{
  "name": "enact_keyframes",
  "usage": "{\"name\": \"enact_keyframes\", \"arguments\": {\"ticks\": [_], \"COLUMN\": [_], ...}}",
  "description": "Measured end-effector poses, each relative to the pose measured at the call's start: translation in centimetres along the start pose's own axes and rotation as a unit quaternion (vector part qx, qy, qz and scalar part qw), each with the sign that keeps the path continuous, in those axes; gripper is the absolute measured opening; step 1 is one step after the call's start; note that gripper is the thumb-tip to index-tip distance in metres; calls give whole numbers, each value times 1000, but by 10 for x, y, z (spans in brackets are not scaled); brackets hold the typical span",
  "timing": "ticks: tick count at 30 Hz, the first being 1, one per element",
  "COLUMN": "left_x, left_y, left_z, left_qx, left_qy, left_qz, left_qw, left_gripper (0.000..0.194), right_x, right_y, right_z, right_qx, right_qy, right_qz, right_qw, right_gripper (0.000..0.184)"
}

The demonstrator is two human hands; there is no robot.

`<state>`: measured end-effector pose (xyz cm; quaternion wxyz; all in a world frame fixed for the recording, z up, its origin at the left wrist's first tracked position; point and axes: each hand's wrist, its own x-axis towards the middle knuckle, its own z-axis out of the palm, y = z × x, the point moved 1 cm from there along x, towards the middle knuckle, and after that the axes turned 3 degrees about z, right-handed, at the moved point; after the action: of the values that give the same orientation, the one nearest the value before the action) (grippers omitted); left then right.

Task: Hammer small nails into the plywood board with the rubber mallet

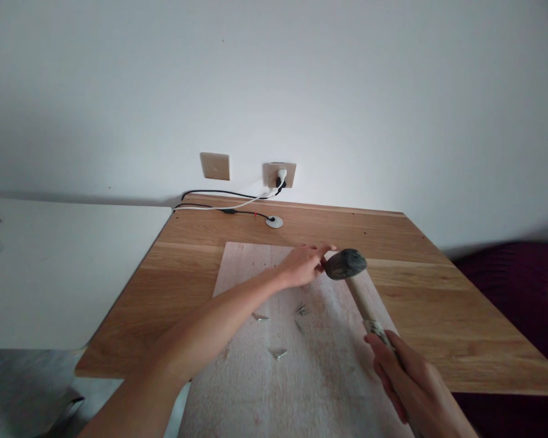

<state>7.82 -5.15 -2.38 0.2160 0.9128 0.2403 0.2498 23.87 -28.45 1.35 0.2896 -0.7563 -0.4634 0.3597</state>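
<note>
My right hand [411,377] is wrapped round the pale handle of a rubber mallet [346,264], whose dark, scuffed head is raised over the far right part of a light wooden board [237,389]. Close behind that head is my left hand [301,266], resting near the board's far edge. Its fingers are bent together around something hidden, with one finger stretched forward; the mallet head covers part of the fingertips. Several thin silver nails [301,310] lie loose in the middle of the board. Another nail [279,354] is nearer to me, and one [260,317] sits beside my left forearm.
The board lies on a brown wooden table [420,304] against a white wall. Black and white cables [223,208] run along the table's back to a wall socket [279,175]. A white table [64,274] adjoins on the left. Dark purple fabric [506,286] is at the right.
</note>
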Motion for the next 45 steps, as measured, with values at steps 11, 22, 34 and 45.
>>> {"name": "enact_keyframes", "arguments": {"ticks": [11,22,34,45], "left_x": [0,1,0,1], "left_y": [0,-2,-2,-7], "left_z": [0,2,3,8], "left_qx": [3,-4,-8,-12], "left_qy": [-8,-3,4,11], "left_qz": [-5,-10,-7,-8], "left_qw": [1000,1000,1000,1000], "left_gripper": [65,72,70,71], "right_x": [-1,0,-1,-6], "right_y": [-4,-7,-9,-17], "right_z": [4,3,-2,-6], "right_qx": [1,19,23,15], "right_qy": [-5,3,14,34], "right_qz": [3,1,9,4], "right_qw": [1000,1000,1000,999], "right_gripper": [56,57,54,52]}}
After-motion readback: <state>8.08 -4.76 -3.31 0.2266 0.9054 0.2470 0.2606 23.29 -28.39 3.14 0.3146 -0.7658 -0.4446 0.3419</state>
